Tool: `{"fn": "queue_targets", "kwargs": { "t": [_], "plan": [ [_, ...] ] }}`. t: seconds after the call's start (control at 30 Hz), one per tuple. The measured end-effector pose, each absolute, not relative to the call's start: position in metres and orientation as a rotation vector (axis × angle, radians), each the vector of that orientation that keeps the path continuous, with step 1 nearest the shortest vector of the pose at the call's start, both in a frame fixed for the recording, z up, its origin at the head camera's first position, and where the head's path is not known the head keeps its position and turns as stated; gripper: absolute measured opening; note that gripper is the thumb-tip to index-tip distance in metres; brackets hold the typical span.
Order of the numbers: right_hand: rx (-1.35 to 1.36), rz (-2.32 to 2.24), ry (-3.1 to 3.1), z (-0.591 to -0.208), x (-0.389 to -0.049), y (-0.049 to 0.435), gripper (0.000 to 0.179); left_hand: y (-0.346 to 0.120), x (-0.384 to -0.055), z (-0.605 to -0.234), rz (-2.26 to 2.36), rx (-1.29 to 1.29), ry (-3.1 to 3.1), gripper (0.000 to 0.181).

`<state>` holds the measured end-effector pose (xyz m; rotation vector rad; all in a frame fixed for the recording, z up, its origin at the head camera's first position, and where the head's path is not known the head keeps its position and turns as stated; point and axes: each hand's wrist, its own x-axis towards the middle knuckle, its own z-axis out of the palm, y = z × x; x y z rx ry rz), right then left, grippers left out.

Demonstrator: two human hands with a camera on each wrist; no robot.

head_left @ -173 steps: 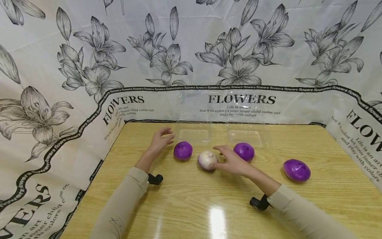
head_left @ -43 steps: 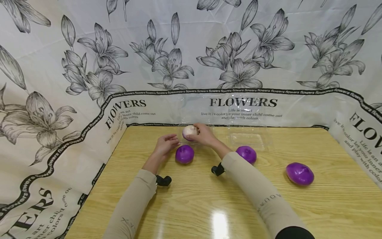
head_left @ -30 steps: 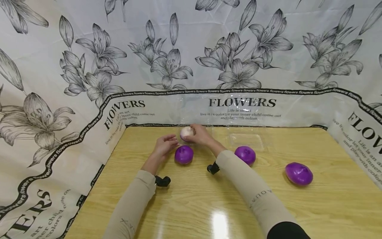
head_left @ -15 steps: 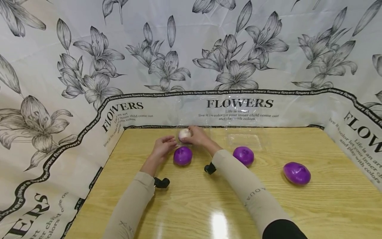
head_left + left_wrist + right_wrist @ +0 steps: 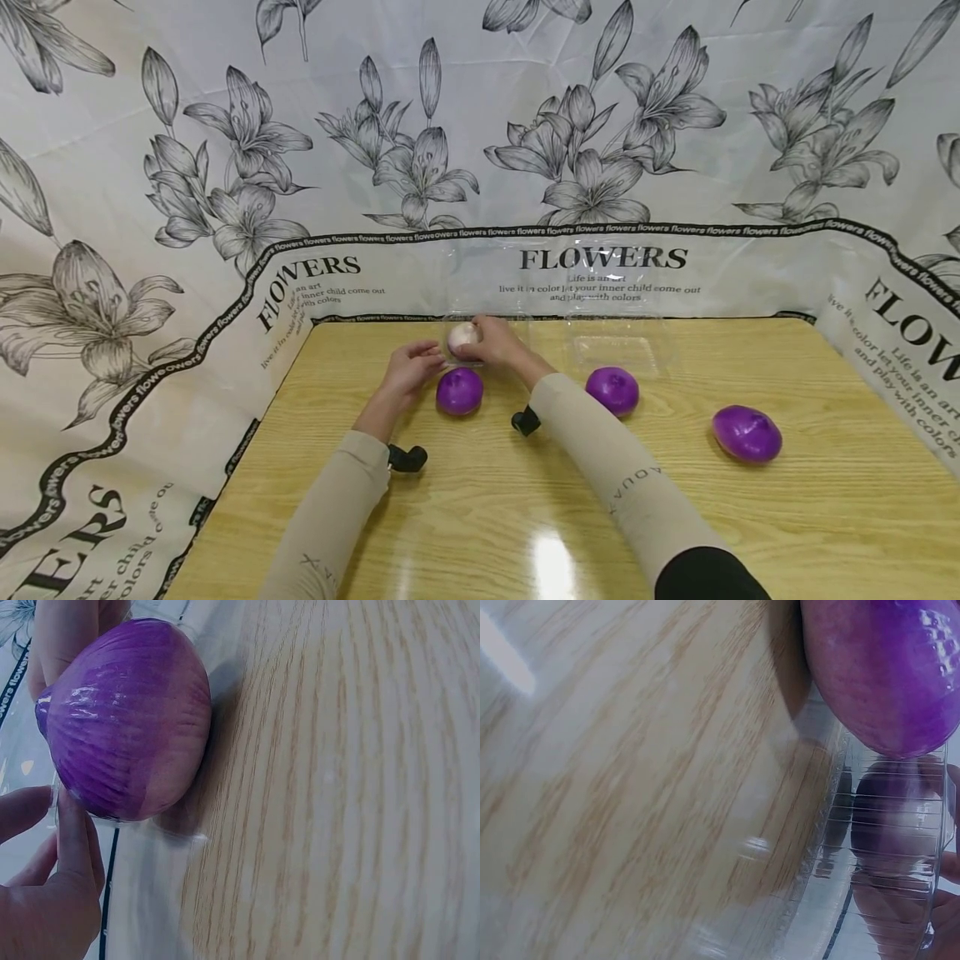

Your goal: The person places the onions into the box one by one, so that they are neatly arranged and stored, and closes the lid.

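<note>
In the head view, my right hand holds a white-and-purple onion inside the left clear plastic container, its lid raised at the back. Through the container's ridged wall, the right wrist view shows the onion and some fingers. My left hand pinches the container's rim between thumb and finger, as the left wrist view shows. A purple onion lies just in front of this container, close to both hands, and fills much of both wrist views.
A second clear container, lid up, stands to the right at the table's back. One purple onion lies in front of it, partly behind my right sleeve; another purple onion lies farther right. A flower-printed cloth hangs behind the wooden table.
The right hand has carried the white-and-purple onion from the table back and left into the left container. The left hand has come to that container's rim. Little differs over the last half second.
</note>
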<state>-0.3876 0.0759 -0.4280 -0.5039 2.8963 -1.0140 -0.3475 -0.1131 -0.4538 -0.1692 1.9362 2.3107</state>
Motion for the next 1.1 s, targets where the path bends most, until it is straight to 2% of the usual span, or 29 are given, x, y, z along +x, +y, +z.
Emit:
{"fn": "queue_targets", "kwargs": {
  "t": [0.27,0.7,1.1],
  "plan": [
    [-0.476,-1.045,2.872,-0.428,-0.387,0.076,0.070,-0.113,-0.348,-0.452,2.312,-0.183,1.918,0.043],
    [-0.428,-1.092,2.848,-0.425,-0.383,0.077,0.062,-0.113,-0.350,-0.452,2.307,-0.194,1.911,0.044],
    [-0.463,-1.041,2.888,-0.417,-0.379,0.085,0.071,-0.112,-0.349,-0.449,2.311,-0.206,1.916,0.044]
  ]
}}
